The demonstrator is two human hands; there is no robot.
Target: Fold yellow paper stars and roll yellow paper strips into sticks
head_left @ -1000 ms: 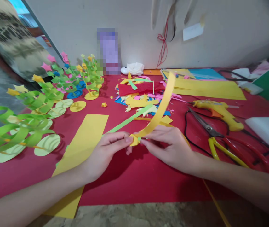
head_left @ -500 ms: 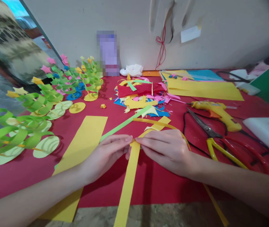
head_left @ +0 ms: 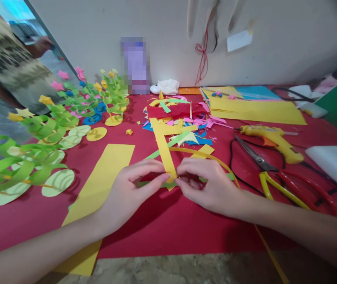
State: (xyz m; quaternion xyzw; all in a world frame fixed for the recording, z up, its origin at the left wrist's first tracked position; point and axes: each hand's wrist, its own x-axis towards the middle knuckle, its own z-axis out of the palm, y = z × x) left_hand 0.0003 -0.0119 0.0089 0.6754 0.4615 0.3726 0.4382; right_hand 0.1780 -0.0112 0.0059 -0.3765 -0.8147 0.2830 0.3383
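Note:
My left hand [head_left: 140,185] and my right hand [head_left: 208,181] meet at the middle of the table, both closed in a pinch on the folded end of a yellow paper strip [head_left: 163,144]. From the fingertips the strip's free length reaches up and away to the left, over the paper scraps. Its folded end partly hides behind my fingers. Green strips [head_left: 156,153] lie beneath and behind my hands. A thin orange-yellow strip [head_left: 204,153] curves past my right hand, and a wide yellow paper sheet [head_left: 112,169] lies beside my left forearm.
Green curled-paper plants with star tops [head_left: 35,122] line the left side. Paper scraps [head_left: 180,114] heap at the centre back. Scissors [head_left: 263,161], a yellow glue gun [head_left: 283,146] and its black cord occupy the right. A person [head_left: 11,59] stands at the far left.
The yellow strip's long end has swung from hanging toward me to pointing away over the scraps. Both hands have shifted their pinch. At the left, the other person's hand has come into view.

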